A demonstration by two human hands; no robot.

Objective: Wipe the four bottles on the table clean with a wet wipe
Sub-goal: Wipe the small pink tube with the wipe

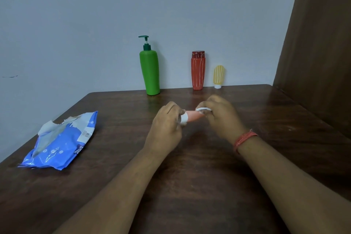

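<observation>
My left hand (167, 125) grips the white-capped end of a small pink bottle (193, 116), held sideways above the dark wooden table (190, 186). My right hand (221, 114) pinches a white wet wipe (203, 109) against the bottle's other end. Against the wall at the table's far edge stand a tall green pump bottle (150, 73), a red bottle (198, 71) with white stripes, and a small yellow bottle (218, 76) on a white cap.
A torn-open blue wet-wipe pack (62, 144) lies on the table at the left. A brown panel (319, 43) rises along the table's right side. The grey wall (95, 24) runs behind the bottles.
</observation>
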